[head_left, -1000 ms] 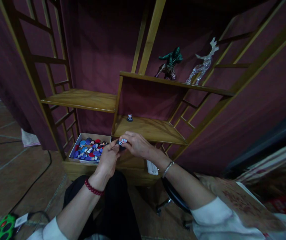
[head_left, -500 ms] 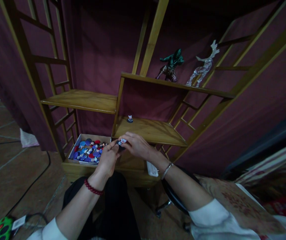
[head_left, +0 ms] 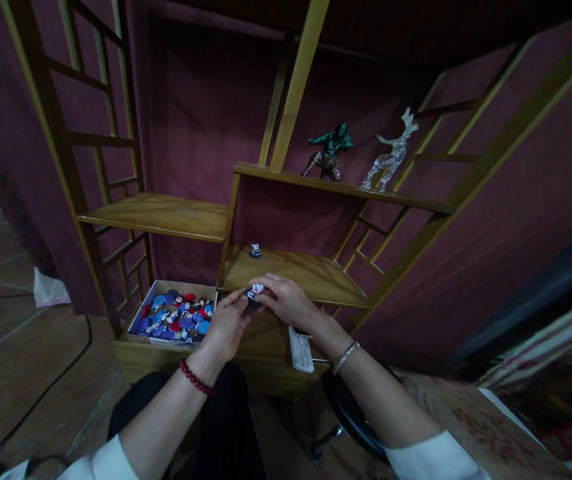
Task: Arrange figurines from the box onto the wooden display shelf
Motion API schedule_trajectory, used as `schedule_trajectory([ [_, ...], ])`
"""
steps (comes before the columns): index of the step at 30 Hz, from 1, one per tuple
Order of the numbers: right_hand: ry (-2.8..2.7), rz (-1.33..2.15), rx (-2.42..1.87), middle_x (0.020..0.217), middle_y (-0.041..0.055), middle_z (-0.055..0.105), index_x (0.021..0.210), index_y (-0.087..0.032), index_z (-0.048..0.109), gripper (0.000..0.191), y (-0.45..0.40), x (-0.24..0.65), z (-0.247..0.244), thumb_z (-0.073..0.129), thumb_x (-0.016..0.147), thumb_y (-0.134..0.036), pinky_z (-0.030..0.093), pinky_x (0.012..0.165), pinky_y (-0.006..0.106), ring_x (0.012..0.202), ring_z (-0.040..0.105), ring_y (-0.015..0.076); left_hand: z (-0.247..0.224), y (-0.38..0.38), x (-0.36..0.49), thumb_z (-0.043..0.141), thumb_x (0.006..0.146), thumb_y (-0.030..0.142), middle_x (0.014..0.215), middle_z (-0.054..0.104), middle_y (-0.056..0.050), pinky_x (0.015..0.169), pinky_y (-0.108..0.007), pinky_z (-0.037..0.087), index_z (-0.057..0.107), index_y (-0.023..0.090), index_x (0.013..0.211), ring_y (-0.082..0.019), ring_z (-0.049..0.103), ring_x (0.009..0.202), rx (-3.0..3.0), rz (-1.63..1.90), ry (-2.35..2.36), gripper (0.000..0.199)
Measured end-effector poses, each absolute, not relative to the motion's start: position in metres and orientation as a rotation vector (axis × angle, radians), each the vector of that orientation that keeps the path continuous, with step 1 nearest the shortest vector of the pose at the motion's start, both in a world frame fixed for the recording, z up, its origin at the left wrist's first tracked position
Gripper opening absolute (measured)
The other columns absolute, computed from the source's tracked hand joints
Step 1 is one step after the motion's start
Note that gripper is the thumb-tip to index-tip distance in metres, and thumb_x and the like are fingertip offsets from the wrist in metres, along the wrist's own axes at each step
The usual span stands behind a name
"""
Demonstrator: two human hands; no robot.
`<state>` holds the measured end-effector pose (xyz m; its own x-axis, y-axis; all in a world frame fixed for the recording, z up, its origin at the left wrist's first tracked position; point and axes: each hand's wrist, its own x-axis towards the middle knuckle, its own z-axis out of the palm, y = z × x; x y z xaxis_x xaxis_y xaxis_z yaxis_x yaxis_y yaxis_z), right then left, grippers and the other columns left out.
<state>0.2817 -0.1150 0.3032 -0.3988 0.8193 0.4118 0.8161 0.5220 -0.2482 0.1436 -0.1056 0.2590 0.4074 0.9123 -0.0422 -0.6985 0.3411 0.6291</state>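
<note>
Held figurine: below frame centre, pinched by fingers of left hand and right hand
Shelf: one standing figurine, mid-frame
Box: lower left, many pieces left

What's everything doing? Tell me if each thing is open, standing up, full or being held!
Left hand: closed on the held figurine
Right hand: also closed on it
Held figurine: gripped
Shelf figurine: standing upright
Box: open, full of colourful pieces
Green-topped figure: crouching
Clear deer: standing
White case: partly hidden, can't tell
</note>
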Motion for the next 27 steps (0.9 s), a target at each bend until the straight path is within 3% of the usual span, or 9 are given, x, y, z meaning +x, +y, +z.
schedule_trajectory([
  [13, -2.293, 0.015, -1.361, 0.088, 0.0039, 0.061, 0.098, -0.019, 0.059, 0.020, -0.114, 0.300, 0.302, 0.054, 0.080, -0.017, 0.043, 0.073, 0.025, 0.083, 0.057, 0.0139, 0.253, -0.101, 0.163, 0.056, 0.069, 0.005, 0.075, 0.064, -0.005, 0.080, -0.037, 0.048, 0.063, 0.011, 0.072, -0.014, 0.060, 0.073, 0.581, 1.066, 0.444, 0.010],
  [27, -2.316, 0.139, -1.413, 0.078, 0.0015, 0.061, 0.089, -0.018, 0.062, 0.015, -0.104, 0.301, 0.304, 0.059, 0.075, -0.016, 0.040, 0.065, 0.022, 0.071, 0.055, 0.0122, 0.250, -0.101, 0.162, 0.053, 0.071, 0.006, 0.083, 0.066, -0.008, 0.083, -0.037, 0.046, 0.065, 0.011, 0.077, -0.015, 0.061, 0.077, 0.598, 1.044, 0.474, 0.014],
])
